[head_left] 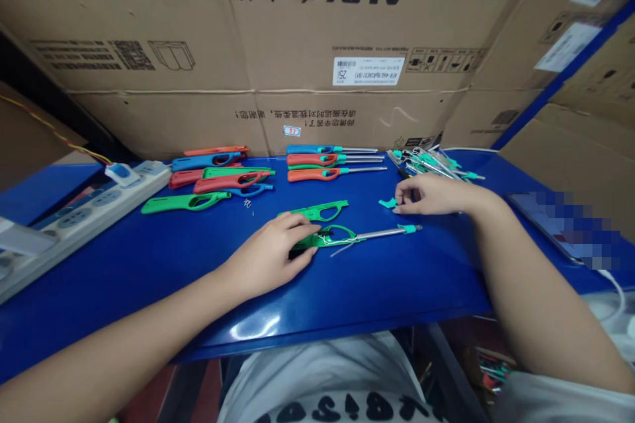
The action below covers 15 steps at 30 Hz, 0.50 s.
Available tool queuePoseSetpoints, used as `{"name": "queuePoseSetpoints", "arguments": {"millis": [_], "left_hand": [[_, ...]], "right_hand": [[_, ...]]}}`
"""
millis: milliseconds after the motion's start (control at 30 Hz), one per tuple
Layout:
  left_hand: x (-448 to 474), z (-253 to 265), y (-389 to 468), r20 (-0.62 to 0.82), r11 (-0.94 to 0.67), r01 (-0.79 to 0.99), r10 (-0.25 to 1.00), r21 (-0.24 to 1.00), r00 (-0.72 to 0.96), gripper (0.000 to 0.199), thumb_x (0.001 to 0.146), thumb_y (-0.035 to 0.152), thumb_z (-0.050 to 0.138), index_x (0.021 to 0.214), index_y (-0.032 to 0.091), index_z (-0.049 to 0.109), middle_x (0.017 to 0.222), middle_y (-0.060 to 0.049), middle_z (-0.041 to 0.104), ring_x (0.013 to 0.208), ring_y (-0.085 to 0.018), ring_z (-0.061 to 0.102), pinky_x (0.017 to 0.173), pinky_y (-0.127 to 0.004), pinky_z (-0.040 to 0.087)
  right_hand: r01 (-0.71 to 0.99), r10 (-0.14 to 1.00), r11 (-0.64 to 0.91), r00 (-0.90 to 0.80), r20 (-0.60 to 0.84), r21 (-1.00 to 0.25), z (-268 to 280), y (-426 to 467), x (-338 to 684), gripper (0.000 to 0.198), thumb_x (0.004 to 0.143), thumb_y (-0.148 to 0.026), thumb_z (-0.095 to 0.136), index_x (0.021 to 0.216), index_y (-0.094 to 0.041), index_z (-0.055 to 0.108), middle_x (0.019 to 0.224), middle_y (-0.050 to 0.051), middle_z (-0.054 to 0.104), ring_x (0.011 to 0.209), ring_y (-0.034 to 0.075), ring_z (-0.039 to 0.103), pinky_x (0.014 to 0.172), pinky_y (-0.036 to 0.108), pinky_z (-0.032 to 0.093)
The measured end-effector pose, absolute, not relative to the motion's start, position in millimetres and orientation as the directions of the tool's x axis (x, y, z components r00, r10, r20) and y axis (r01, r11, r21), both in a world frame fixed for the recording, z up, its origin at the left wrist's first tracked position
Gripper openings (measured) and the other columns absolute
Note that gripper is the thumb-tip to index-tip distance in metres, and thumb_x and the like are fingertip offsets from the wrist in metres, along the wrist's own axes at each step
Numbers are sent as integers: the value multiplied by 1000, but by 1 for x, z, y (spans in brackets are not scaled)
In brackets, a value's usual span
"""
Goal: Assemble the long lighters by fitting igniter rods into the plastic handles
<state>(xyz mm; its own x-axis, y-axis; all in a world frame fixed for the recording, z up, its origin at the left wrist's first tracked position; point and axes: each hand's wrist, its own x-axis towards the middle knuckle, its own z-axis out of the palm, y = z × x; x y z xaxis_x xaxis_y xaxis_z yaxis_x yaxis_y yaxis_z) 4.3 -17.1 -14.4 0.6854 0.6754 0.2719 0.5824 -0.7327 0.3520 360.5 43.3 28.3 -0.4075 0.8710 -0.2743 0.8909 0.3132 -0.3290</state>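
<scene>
My left hand [272, 252] is closed around the handle end of an opened green gas lighter [349, 234] lying on the blue table. Its metal tube [381, 233] points right and carries a teal piece [407, 229] near the tip. Thin wires and a black part show in the lighter's body; my fingers hide the rest of the handle. Just behind it lies a loose green shell half [330, 211]. My right hand [430, 194] pinches a small teal trigger [388, 203] between thumb and fingers, to the right of the shell half.
At the back stand several lighters with tubes [317, 160]; coloured shells [213, 178] lie left of them. A pile of tubes with teal parts [431, 162] is behind my right hand. A power strip [94, 211] runs along the left, a phone [550, 225] lies right, cardboard [278, 66] walls the back.
</scene>
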Motion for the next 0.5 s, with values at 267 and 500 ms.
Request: {"name": "queuePoseSetpoints", "arguments": {"millis": [267,500], "left_hand": [[6,-15,-17,263,-732,587,676,345,688,36,96,28,59,131,19,64,117,-11,67,110,-27,62,99,-43,53],[5,-14,-16,244,-727,597,681,341,690,38,96,31,61,131,18,65,118,-11,67,111,-27,61,99,-45,52]], "right_hand": [[862,889,409,-450,-81,-301,19,46,342,34,84,-50,63,92,-18,67,87,7,68,71,17,58,65,29,42],[825,914,307,-394,-95,-474,15,44,329,27,90,-34,52,103,-15,67,78,5,69,67,17,60,65,28,46]]}}
